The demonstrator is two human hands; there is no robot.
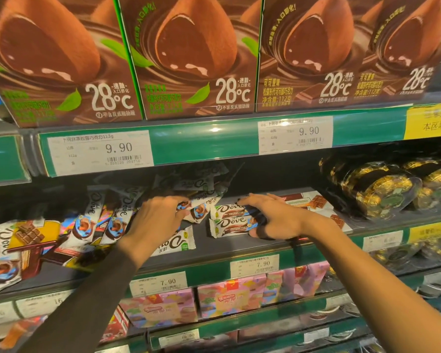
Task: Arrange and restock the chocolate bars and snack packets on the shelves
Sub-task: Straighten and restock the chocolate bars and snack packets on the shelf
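Note:
On the middle shelf [214,248] lies a jumble of white Dove chocolate bars [117,212]. My left hand [155,217] reaches into the heap, its fingers curled over one white bar [196,208]. My right hand [273,217] holds the right ends of two stacked Dove bars [231,220], thumb below and fingers over the top. One more Dove bar [178,242] lies upside down near the shelf's front edge, below my left wrist.
Large brown truffle boxes [196,54] fill the upper shelf. Gold-wrapped chocolates in clear packs [382,187] sit at the right. White chocolate boxes [313,202] lie behind my right hand. Pink boxes [227,296] stand on the shelf below. Dove bags [10,250] crowd the left.

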